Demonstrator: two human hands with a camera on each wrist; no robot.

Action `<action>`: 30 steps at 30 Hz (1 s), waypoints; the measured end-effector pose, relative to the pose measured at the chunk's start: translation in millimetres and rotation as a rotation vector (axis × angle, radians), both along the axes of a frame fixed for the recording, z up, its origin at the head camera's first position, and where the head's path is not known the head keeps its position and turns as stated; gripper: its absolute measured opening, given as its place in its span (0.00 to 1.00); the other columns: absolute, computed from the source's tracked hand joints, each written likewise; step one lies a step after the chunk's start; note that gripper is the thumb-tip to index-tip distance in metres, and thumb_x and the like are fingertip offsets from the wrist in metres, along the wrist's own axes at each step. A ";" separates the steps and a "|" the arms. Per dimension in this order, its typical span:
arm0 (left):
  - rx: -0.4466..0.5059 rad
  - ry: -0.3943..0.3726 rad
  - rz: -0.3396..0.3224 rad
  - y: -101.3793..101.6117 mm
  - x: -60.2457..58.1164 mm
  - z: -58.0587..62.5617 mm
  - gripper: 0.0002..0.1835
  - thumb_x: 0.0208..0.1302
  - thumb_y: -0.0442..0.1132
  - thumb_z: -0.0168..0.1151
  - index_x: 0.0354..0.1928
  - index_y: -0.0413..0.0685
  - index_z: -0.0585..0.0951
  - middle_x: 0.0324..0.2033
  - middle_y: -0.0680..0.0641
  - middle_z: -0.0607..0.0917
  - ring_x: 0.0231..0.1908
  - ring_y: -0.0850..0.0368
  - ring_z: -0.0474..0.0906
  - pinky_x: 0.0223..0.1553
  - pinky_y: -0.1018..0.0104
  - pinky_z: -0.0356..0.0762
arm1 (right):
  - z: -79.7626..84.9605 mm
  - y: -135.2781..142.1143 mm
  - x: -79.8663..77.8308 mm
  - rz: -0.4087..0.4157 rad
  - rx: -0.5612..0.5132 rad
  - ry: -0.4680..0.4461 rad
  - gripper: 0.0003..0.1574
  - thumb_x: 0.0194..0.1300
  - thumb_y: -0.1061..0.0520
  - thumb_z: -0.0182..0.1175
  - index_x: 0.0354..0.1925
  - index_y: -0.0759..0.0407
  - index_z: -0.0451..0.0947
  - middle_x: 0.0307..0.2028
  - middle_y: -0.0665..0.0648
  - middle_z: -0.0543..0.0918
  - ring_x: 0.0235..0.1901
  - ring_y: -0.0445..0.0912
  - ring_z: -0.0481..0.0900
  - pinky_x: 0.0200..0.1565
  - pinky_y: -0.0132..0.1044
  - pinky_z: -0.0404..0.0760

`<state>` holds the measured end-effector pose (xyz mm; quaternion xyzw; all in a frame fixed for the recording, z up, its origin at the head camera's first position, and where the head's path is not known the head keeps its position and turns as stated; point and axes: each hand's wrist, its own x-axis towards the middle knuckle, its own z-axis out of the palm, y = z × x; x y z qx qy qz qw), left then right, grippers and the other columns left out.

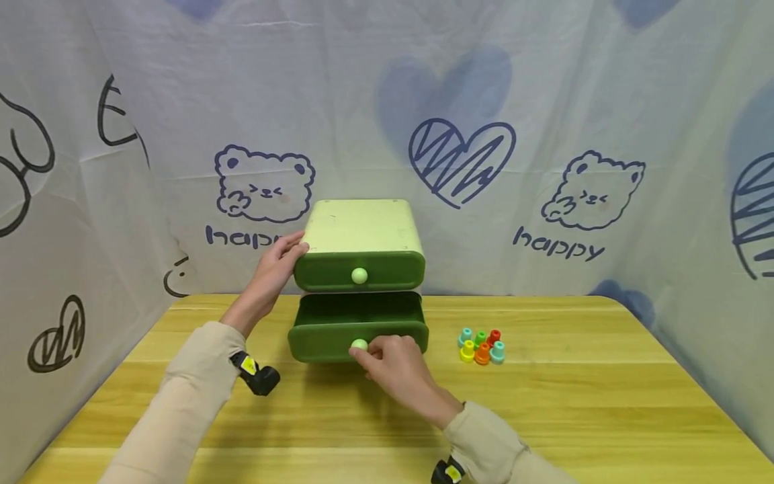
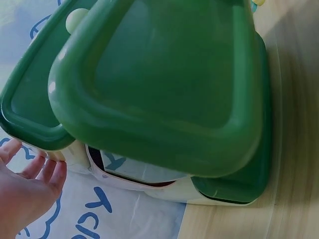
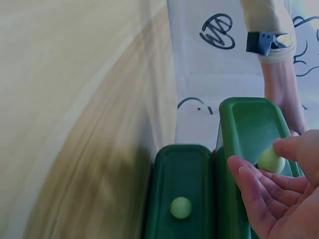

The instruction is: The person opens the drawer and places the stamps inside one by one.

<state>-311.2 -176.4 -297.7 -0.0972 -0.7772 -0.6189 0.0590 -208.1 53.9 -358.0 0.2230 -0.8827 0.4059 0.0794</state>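
Note:
A small cabinet [image 1: 363,225] with a pale green top and dark green drawer fronts stands at the table's back edge. Its middle drawer [image 1: 326,341] is pulled out, while the upper drawer [image 1: 326,272] and the bottom drawer [image 3: 172,172] are closed. My right hand [image 1: 399,366] pinches the round pale knob [image 3: 271,162] of the middle drawer between thumb and fingers. My left hand [image 1: 275,272] rests against the cabinet's left side near the top, its fingers [image 2: 46,169] extended along the wall.
Several small coloured cone-shaped pieces [image 1: 482,353] stand grouped on the wooden table [image 1: 574,390], right of the cabinet. A white cloth [image 1: 363,101] printed with bears and hearts hangs behind and at both sides.

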 end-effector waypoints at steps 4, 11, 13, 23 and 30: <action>0.012 -0.009 -0.025 -1.9 0.2 1.8 0.32 0.73 0.46 0.48 0.73 0.40 0.56 0.68 0.36 0.62 0.65 0.43 0.60 0.67 0.53 0.58 | 0.9 0.6 6.3 0.016 -0.036 -0.053 0.20 0.67 0.48 0.60 0.21 0.55 0.81 0.13 0.45 0.79 0.15 0.38 0.77 0.18 0.31 0.73; 0.044 -0.034 -0.085 -3.8 0.7 5.4 0.32 0.75 0.45 0.46 0.74 0.40 0.53 0.70 0.36 0.58 0.67 0.43 0.58 0.67 0.52 0.58 | 0.7 1.6 15.6 0.013 -0.055 -0.092 0.19 0.67 0.49 0.61 0.22 0.56 0.82 0.13 0.44 0.79 0.12 0.40 0.76 0.18 0.32 0.74; 0.038 -0.037 -0.087 -3.9 0.9 5.7 0.32 0.75 0.45 0.46 0.74 0.40 0.53 0.70 0.36 0.57 0.67 0.43 0.58 0.66 0.52 0.58 | 0.5 2.1 17.6 0.015 -0.051 -0.091 0.19 0.67 0.49 0.61 0.22 0.56 0.82 0.13 0.44 0.79 0.12 0.38 0.75 0.18 0.31 0.74; 0.014 -0.041 -0.087 -5.3 1.3 6.3 0.33 0.75 0.46 0.46 0.74 0.40 0.53 0.71 0.36 0.56 0.68 0.43 0.57 0.67 0.53 0.58 | -0.9 6.1 23.6 0.041 -0.057 -0.109 0.20 0.68 0.47 0.60 0.24 0.56 0.84 0.13 0.42 0.77 0.15 0.37 0.75 0.18 0.30 0.72; 0.015 -0.042 -0.090 -5.3 3.0 6.8 0.33 0.75 0.46 0.46 0.74 0.40 0.53 0.71 0.36 0.55 0.68 0.43 0.56 0.67 0.53 0.58 | -2.4 7.1 27.2 0.049 -0.065 -0.130 0.19 0.67 0.47 0.60 0.26 0.57 0.85 0.16 0.48 0.81 0.18 0.37 0.77 0.18 0.31 0.72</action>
